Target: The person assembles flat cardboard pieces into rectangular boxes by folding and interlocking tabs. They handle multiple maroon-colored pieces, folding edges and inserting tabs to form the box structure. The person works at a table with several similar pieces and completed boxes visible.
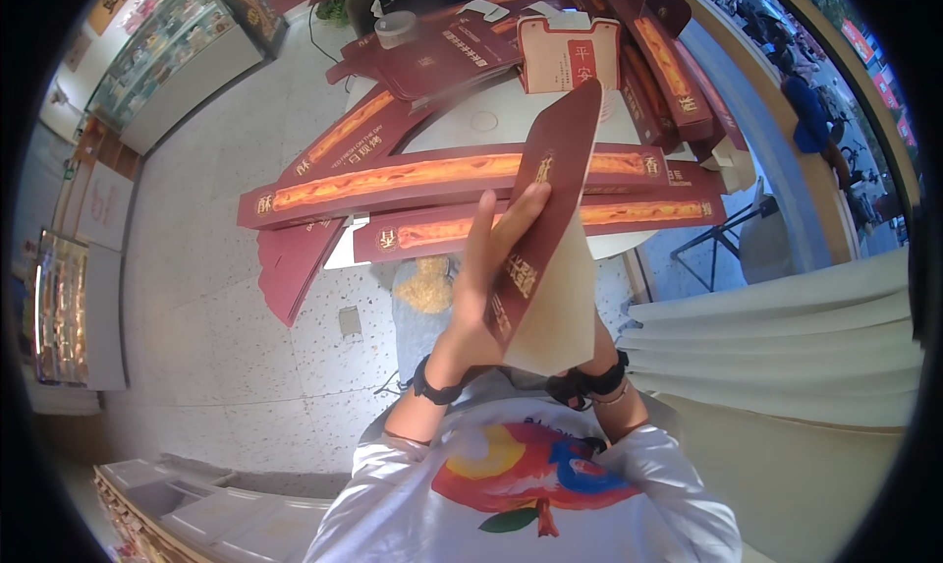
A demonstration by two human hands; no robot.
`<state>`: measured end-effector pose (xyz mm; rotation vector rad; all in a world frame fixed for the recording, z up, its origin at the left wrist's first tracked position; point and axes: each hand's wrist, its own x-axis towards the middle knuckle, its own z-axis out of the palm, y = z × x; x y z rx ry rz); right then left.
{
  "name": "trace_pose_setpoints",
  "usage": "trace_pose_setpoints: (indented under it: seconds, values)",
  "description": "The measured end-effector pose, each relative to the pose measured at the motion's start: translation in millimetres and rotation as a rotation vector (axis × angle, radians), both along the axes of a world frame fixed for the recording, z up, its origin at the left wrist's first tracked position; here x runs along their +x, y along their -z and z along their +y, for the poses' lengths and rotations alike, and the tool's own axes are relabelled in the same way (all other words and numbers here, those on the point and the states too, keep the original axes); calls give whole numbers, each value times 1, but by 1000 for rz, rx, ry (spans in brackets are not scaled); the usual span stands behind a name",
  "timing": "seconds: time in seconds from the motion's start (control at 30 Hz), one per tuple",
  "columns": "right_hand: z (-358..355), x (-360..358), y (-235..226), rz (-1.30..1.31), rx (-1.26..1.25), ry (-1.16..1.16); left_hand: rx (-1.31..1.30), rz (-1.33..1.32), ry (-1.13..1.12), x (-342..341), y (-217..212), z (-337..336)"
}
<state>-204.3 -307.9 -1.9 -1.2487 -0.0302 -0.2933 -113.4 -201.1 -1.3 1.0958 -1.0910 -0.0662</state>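
A maroon cardboard box blank (pixel 542 224), folded lengthwise with its pale inner side showing, stands tilted up in front of me. My left hand (pixel 478 298) holds its left side, fingers stretched along the printed face. My right hand is hidden behind the pale panel; only the wrist with its black band (pixel 601 374) shows. Just beyond, a long maroon box printed with a baked strip (pixel 393 188) lies across the table. Nearer to me, a second long box (pixel 638 212) lies partly behind the held cardboard.
More flat maroon cardboard (pixel 442 62) and long boxes (pixel 678 82) cover the white table (pixel 481 121). A cream-and-red carton (pixel 570 57) and a clear round tub (pixel 397 29) stand at the back. A fluffy tan item (pixel 425 286) is by my lap. A white curtain (pixel 766 317) hangs at right.
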Motion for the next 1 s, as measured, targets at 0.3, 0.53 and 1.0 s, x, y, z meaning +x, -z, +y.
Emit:
trace_pose_setpoints:
  seconds: [0.3, 0.53, 1.0]
  values:
    - [-39, 26, 69, 123, 55, -27, 39, 213, -334, -4, 7, 20]
    - [-97, 11, -20, -102, -260, -74, 5, 573, -211, -2, 36, 58]
    - [-49, -30, -25, -235, -765, -121, -7, 443, -204, -37, 3, 63]
